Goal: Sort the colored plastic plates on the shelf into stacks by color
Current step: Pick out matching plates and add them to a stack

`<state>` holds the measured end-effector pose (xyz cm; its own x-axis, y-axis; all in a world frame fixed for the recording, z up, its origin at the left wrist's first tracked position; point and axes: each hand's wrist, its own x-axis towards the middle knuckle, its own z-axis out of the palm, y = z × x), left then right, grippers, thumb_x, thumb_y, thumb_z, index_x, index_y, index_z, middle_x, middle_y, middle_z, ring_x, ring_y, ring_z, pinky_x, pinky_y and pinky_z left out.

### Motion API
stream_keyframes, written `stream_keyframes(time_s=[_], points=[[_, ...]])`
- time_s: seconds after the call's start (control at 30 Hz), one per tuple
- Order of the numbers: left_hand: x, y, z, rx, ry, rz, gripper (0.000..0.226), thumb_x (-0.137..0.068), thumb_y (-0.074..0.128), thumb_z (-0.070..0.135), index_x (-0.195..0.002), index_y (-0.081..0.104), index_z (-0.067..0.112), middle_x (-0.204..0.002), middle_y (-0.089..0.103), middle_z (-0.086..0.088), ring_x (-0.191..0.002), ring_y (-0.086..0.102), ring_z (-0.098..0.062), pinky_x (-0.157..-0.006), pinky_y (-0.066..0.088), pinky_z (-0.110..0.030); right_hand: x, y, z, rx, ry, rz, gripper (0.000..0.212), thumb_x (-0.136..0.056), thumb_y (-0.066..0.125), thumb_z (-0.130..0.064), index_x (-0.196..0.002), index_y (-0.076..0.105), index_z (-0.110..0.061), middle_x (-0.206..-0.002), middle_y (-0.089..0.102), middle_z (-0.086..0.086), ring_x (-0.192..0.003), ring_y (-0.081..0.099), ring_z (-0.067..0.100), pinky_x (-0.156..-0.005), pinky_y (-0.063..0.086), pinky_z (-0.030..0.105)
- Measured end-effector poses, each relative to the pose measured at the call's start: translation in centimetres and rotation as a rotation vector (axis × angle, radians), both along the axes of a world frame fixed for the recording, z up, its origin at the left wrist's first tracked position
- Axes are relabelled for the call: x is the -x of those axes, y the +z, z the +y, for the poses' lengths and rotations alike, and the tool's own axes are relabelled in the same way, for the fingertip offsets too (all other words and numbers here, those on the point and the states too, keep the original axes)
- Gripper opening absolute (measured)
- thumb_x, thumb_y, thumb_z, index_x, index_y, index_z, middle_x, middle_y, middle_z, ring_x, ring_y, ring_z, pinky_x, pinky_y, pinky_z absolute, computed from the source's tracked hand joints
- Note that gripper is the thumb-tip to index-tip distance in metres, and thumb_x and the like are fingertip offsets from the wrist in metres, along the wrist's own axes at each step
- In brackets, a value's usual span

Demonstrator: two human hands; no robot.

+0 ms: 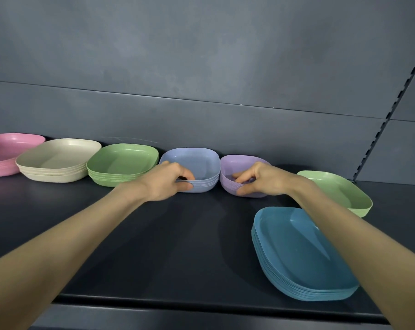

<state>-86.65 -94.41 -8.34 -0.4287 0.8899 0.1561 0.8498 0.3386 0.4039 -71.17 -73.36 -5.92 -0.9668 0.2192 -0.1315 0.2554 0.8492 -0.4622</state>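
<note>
Left hand (164, 181) grips periwinkle stack (197, 163); right hand (258, 179) grips lilac stack (235, 163).

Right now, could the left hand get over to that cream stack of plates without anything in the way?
Probably yes. The left hand grips the periwinkle stack; the cream stack sits two stacks to its left, with only the low green stack between.

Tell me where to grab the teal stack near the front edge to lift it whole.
Take the teal stack under its bottom plate at two opposite sides, probably front-left and back-right. The rims flare outward and nest tightly, so a top grip would likely lift only some plates. The right forearm crosses over it now.
</note>
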Motion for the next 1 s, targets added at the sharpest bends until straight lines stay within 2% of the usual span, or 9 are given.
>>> stream_keyframes(time_s=[0.1, 0.17, 0.23, 0.3, 0.37, 0.47, 0.73, 1.0], points=[[0.2, 0.2, -0.1, 0.035, -0.017, 0.059, 0.014, -0.092, 0.057, 0.027, -0.083, 0.062, 0.018, -0.077, 0.058, -0.002, -0.074, 0.045, -0.019, -0.071, 0.041, -0.032, 0.2, -0.3, 0.4, -0.013, -0.005, 0.012, 0.033, -0.084, 0.068, -0.027, -0.1, 0.065, 0.002, -0.135, 0.056, -0.004, -0.128, 0.048, 0.011, -0.109, 0.036, 0.034], [0.2, 0.3, -0.2, 0.049, -0.029, 0.089, 0.015, -0.092, 0.056, 0.028, -0.085, 0.062, 0.016, -0.078, 0.059, -0.006, -0.075, 0.048, -0.023, -0.07, 0.042, -0.034, 0.4, -0.4, 0.5, -0.017, -0.005, 0.017, 0.035, -0.083, 0.068, -0.029, -0.098, 0.064, 0.003, -0.134, 0.056, 0.001, -0.129, 0.047, 0.015, -0.11, 0.036, 0.037], [0.2, 0.4, -0.2, 0.062, -0.038, 0.116, 0.018, -0.093, 0.055, 0.028, -0.085, 0.061, 0.014, -0.078, 0.059, -0.008, -0.076, 0.051, -0.026, -0.07, 0.043, -0.036, 0.5, -0.5, 0.6, -0.013, -0.008, 0.01, 0.032, -0.083, 0.068, -0.029, -0.094, 0.065, 0.001, -0.134, 0.057, -0.002, -0.128, 0.048, 0.013, -0.109, 0.036, 0.036], [0.4, 0.5, -0.2, 0.078, -0.036, 0.13, 0.02, -0.093, 0.054, 0.029, -0.084, 0.059, 0.013, -0.074, 0.057, -0.008, -0.072, 0.048, -0.025, -0.068, 0.043, -0.037, 0.6, -0.5, 0.7, -0.011, -0.015, 0.005, 0.033, -0.083, 0.068, -0.029, -0.094, 0.064, 0.002, -0.134, 0.056, 0.0, -0.129, 0.048, 0.015, -0.109, 0.036, 0.038], [0.4, 0.6, -0.2, 0.088, -0.037, 0.133, 0.021, -0.093, 0.054, 0.03, -0.081, 0.057, 0.013, -0.067, 0.051, -0.003, -0.067, 0.041, -0.021, -0.064, 0.04, -0.035, 0.7, -0.6, 0.8, -0.01, -0.016, 0.012, 0.037, -0.083, 0.067, -0.031, -0.095, 0.062, 0.004, -0.13, 0.054, 0.012, -0.128, 0.044, 0.027, -0.108, 0.037, 0.045], [0.5, 0.8, -0.2, 0.102, -0.041, 0.129, 0.022, -0.093, 0.054, 0.029, -0.079, 0.054, 0.012, -0.062, 0.043, 0.002, -0.064, 0.036, -0.018, -0.061, 0.034, -0.031, 0.8, -0.7, 0.9, -0.006, -0.025, 0.019, 0.041, -0.081, 0.067, -0.032, -0.09, 0.057, 0.007, -0.125, 0.049, 0.022, -0.124, 0.04, 0.035, -0.106, 0.036, 0.051], [0.5, 0.8, -0.3, 0.11, -0.052, 0.183, 0.03, -0.094, 0.052, 0.028, -0.07, 0.041, 0.015, -0.056, 0.033, 0.002, -0.058, 0.029, -0.018, -0.056, 0.026, -0.032, 1.1, -0.6, 0.8, 0.012, -0.042, 0.01, 0.039, -0.084, 0.067, -0.029, -0.098, 0.059, 0.008, -0.129, 0.047, 0.021, -0.127, 0.038, 0.03, -0.107, 0.035, 0.047], [0.7, 1.0, -0.6, 0.124, -0.069, 0.184, 0.028, -0.095, 0.051, 0.028, -0.074, 0.045, 0.011, -0.059, 0.034, 0.0, -0.058, 0.027, -0.017, -0.055, 0.025, -0.03, 1.0, -0.8, 0.6, 0.002, -0.04, 0.029, 0.034, -0.085, 0.066, -0.029, -0.098, 0.064, 0.003, -0.129, 0.052, 0.016, -0.127, 0.042, 0.028, -0.108, 0.037, 0.044]])
